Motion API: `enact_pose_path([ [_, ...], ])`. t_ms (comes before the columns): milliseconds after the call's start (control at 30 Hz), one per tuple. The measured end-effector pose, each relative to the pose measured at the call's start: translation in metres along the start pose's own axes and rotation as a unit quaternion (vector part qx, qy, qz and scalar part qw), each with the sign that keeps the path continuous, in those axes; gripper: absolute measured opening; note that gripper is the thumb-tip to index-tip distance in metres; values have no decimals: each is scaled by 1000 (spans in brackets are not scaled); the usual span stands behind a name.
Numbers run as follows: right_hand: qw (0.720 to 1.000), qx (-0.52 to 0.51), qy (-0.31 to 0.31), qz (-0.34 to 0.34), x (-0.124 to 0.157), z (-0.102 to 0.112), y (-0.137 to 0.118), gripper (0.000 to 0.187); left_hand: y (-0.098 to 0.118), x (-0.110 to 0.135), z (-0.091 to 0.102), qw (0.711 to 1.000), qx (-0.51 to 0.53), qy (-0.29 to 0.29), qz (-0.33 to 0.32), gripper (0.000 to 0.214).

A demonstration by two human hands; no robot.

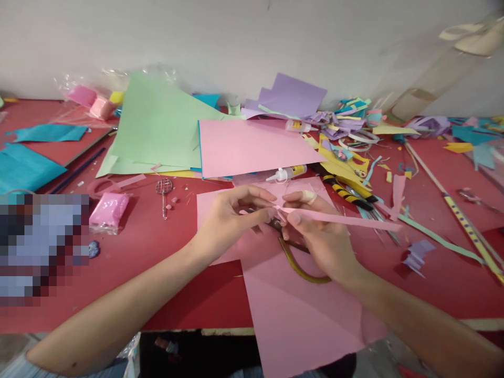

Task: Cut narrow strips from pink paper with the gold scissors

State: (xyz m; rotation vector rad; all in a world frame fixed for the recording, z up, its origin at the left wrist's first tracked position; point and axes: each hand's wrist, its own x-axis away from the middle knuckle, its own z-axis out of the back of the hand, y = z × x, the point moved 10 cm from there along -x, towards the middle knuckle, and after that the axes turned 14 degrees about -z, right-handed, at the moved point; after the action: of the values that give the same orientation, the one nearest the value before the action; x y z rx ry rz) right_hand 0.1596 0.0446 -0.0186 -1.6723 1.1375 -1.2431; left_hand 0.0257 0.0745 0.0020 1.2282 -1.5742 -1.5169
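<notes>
Pale wall [220, 42] behind, plain. Red tabletop [157, 236], cluttered w/ paper scraps; front edge partly covered by the arms & a long pink sheet [291, 315], whose bottom runs out of frame. Green sheet [153, 121] at back, partly under another pink sheet [244, 147]. Far L: pixelated block [39, 241], contents unreadable, cut by frame edge. Upper R: clear bottle [417, 100], pale top cut off.

L hand [236, 212]: thumb & index pinching one end of a pink strip [346, 218]. R hand [331, 236]: thumb & index pinch the same end, rest curled; exact fingertip contact hard to see. Strip is up btwn both hands, over the long sheet, free end trailing R. Under R hand, a tool w/ curved olive handle [293, 262], mostly hidden, type unclear. Pliers [346, 191], yellow/black grips, nr R hand, jaw end hidden.

Two small glue-type bottles [293, 172], yellow labels, print too small to read.
</notes>
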Motion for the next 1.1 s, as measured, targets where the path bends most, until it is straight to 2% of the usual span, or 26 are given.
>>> enact_pose_path([
  [233, 998, 58, 12, 1, 2, -2, -4, 12, 2, 0, 1, 1000, -17, 11, -5, 14],
  [500, 998, 56, 10, 11, 2, -2, -7, 8, 10, 0, 0, 997, -66, 2, -28, 17],
  [667, 997, 69, 4, 16, 4, -9, -9, 16, 11, 0, -3, 995, -98, -7, -26, 15],
  [767, 994, 99, 32, 47, 7, -7, -14, 17, 12, 0, -5, 994, -109, -12, -30, 14],
  [967, 975, 183, 80, 100, 14, -1, -24, 1, 7, 2, -6, 996, -87, -16, -20, 19],
  [1100, 979, 171, 72, 86, 12, -1, -22, 2, 4, 2, -7, 997, -71, -20, -15, 18],
])
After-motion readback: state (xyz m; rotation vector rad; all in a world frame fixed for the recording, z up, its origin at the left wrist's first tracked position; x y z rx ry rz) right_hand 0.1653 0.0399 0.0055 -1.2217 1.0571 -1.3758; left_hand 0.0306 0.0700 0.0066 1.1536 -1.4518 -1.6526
